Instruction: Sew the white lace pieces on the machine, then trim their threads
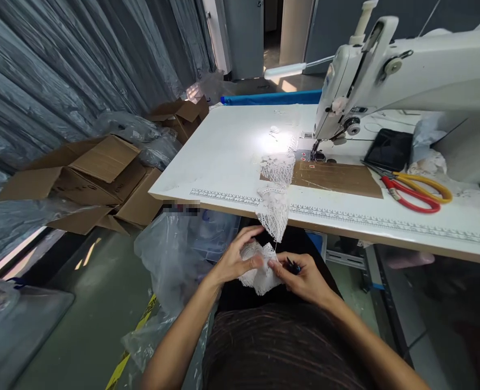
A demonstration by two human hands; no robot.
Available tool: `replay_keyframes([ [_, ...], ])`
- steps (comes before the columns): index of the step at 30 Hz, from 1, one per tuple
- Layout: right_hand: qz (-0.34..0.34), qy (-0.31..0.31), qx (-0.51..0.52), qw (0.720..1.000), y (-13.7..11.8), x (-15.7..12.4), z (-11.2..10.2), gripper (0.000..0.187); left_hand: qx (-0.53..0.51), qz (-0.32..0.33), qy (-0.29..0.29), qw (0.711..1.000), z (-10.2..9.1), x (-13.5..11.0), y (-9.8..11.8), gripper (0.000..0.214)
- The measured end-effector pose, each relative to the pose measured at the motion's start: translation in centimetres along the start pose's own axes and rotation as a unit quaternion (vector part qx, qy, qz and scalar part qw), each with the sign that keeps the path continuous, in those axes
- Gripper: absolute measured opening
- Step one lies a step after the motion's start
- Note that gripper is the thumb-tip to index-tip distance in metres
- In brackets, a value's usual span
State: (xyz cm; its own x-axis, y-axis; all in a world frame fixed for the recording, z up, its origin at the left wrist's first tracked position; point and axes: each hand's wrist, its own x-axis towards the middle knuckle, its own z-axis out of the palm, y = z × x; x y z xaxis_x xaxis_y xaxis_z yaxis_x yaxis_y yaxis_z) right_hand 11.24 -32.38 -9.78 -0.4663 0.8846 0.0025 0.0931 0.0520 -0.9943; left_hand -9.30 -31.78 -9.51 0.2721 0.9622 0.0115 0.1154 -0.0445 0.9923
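Observation:
A piece of white lace (261, 271) lies in my lap below the table edge, pinched between both hands. My left hand (237, 260) grips its left side with thumb and fingers closed. My right hand (300, 279) pinches the right side and also holds a small dark tool (292, 265), likely a thread snip. More white lace trim (276, 195) hangs over the front edge of the white table (224, 157) and trails back toward the needle of the sewing machine (386, 70).
Red and yellow scissors (414, 189) and a black pouch (390, 149) lie on the table at right. A brown card sheet (337, 177) sits under the needle. Open cardboard boxes (97, 173) and clear plastic bags (170, 254) stand on the floor at left.

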Motion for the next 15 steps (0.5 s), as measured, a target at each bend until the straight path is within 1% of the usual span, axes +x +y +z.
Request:
replay_keyframes([
  [2, -0.002, -0.032, -0.012, 0.999, 0.0, -0.6, 0.1, 0.036, -0.073, -0.018, -0.086, 0.994, 0.5, 0.8, 0.6, 0.068],
  [3, 0.003, -0.038, -0.016, 0.999, 0.1, -0.8, 0.0, 0.037, -0.099, -0.032, -0.114, 0.988, 0.9, 1.1, 0.8, 0.059],
  [4, 0.012, -0.038, -0.018, 0.999, 0.2, -0.9, -0.2, 0.038, -0.115, -0.047, -0.126, 0.984, 1.3, 1.3, 0.9, 0.049],
  [5, 0.024, -0.029, -0.019, 0.999, 0.3, -1.1, -0.4, 0.039, -0.122, -0.059, -0.123, 0.983, 1.7, 1.3, 0.9, 0.040],
  [6, 0.035, -0.015, -0.019, 0.999, 0.5, -1.1, -0.7, 0.040, -0.122, -0.069, -0.106, 0.984, 2.0, 1.3, 0.9, 0.035],
  [8, 0.057, 0.021, -0.022, 0.998, 1.0, -1.2, -1.4, 0.040, -0.110, -0.093, -0.061, 0.988, 2.2, 1.1, 0.9, 0.033],
  [10, 0.067, 0.042, -0.039, 0.996, 1.3, -1.2, -2.1, 0.042, -0.095, -0.121, -0.031, 0.988, 2.1, 0.7, 1.0, 0.034],
  [12, 0.067, 0.034, -0.057, 0.996, 1.6, -1.1, -2.5, 0.046, -0.089, -0.140, -0.021, 0.986, 1.9, 0.3, 1.3, 0.034],
  [15, 0.058, 0.016, -0.081, 0.995, 1.6, -0.7, -2.3, 0.055, -0.094, -0.144, -0.034, 0.985, 1.6, 0.0, 1.9, 0.036],
])
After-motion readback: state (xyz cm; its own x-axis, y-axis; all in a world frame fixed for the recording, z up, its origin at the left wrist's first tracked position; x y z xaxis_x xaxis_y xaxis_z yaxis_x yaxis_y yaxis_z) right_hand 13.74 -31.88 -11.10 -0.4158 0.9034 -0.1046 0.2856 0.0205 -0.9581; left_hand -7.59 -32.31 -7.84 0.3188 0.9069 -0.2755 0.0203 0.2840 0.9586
